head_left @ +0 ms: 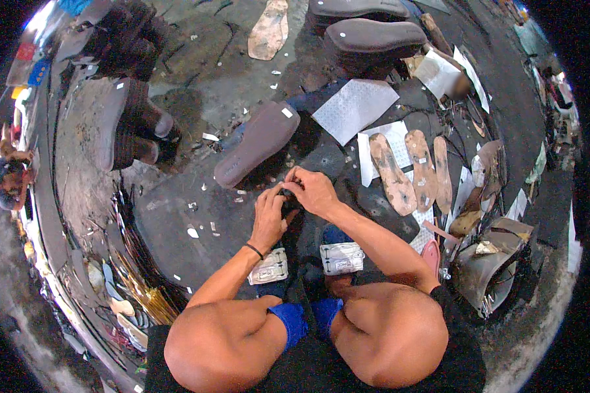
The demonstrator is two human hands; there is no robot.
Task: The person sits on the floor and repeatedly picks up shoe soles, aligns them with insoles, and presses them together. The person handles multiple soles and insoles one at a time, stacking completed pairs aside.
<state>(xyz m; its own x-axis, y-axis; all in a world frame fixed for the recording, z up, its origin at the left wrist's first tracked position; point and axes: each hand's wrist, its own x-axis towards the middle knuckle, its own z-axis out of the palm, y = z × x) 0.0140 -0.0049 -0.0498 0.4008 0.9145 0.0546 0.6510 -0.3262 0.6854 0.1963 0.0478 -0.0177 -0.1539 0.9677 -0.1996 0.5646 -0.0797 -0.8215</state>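
Observation:
My left hand (269,215) and my right hand (313,192) meet in front of me, fingertips pinched together. Whatever is between them is too small to make out. Just beyond my fingers lies a brown shoe sole (259,144), bottom up, with a small white sticker (286,112) at its far end. Small white scraps (193,232) are scattered on the dark mat (170,209) to the left of my left hand. My feet, in sandals with white straps (342,259), rest below my hands.
Stacked brown soles (375,36) stand at the back right, and more (115,124) lean at the left. Tan sole-shaped templates (393,173) lie on the right beside white textured sheets (355,110). A cut-open container (491,265) sits far right; a person (13,170) is at the far left edge.

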